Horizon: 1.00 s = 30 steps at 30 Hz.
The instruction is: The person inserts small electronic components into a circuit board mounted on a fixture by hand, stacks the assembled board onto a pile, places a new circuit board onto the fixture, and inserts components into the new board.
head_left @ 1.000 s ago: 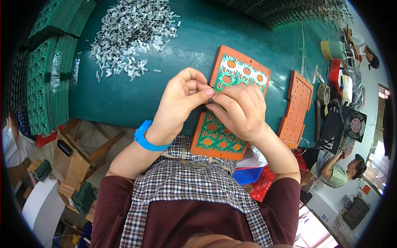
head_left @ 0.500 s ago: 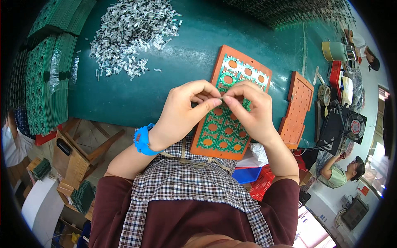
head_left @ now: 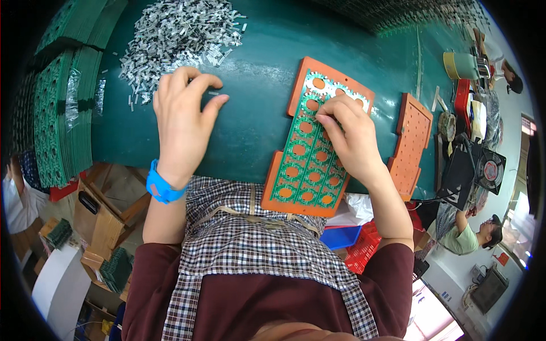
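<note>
My left hand [head_left: 185, 122] is over the table at the near edge of a pile of small clear and dark strip-like parts [head_left: 182, 34]. Its thumb and forefinger are apart, with a loose strip just beyond the gap between them. Over the upper part of a green circuit-board panel [head_left: 299, 150] with rows of round holes, my right hand [head_left: 354, 139] has its thumb and fingertips together; whatever they grip, if anything, is hidden. The panel rests in an orange-brown fixture [head_left: 273, 176], and white parts fill its far row.
Stacks of green boards [head_left: 62, 113] stand at the left. Another orange-brown fixture [head_left: 410, 145] lies to the right, near a black fan [head_left: 490, 172]. Below the table edge are a blue tray [head_left: 341, 237] and a red basket [head_left: 364, 250]. A co-worker [head_left: 469, 236] is at far right.
My hands have come apart. The left went from above the panel leftward to the pile and opened; the right shifted slightly right and away from me, lower over the panel.
</note>
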Motion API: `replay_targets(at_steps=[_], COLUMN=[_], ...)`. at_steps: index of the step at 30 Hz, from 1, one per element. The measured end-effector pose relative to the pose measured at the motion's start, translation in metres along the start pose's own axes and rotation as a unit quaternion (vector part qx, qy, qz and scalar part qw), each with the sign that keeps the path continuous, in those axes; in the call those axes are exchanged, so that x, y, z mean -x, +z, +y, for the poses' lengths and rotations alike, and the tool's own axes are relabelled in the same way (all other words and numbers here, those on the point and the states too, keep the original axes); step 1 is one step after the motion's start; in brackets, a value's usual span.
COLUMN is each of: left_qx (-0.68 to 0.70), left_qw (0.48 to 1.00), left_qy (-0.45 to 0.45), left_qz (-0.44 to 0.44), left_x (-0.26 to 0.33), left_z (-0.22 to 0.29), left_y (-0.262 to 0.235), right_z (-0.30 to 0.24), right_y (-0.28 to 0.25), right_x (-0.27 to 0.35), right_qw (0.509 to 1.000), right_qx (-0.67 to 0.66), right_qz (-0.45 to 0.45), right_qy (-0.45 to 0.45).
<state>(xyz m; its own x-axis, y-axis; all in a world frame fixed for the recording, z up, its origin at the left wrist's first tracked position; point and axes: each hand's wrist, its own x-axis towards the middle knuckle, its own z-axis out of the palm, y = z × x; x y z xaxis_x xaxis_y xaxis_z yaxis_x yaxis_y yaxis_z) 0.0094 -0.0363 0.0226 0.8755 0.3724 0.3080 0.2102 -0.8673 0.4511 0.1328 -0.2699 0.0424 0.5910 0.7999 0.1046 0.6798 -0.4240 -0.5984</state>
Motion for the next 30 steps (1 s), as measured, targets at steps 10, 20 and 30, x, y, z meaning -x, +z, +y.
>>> replay_targets(at_steps=[10, 20, 30], left_qx=[0.126, 0.571, 0.627], left_qw=[0.991, 0.788, 0.720], left_qy=[-0.041, -0.190, -0.189], left_qz=[-0.009, -0.133, -0.231], left_x=[0.000, 0.021, 0.028], left_z=[0.002, 0.041, 0.051], left_y=[0.007, 0.014, 0.022], right_z=[0.001, 0.008, -0.018], right_y=[0.001, 0.022, 0.019], right_x=[-0.004, 0.011, 0.017], right_qw=[0.999, 0.981, 0.984], right_qx=[0.020, 0.145, 0.017], right_qz=[-0.037, 0.072, 0.079], right_qy=[0.007, -0.110, -0.158])
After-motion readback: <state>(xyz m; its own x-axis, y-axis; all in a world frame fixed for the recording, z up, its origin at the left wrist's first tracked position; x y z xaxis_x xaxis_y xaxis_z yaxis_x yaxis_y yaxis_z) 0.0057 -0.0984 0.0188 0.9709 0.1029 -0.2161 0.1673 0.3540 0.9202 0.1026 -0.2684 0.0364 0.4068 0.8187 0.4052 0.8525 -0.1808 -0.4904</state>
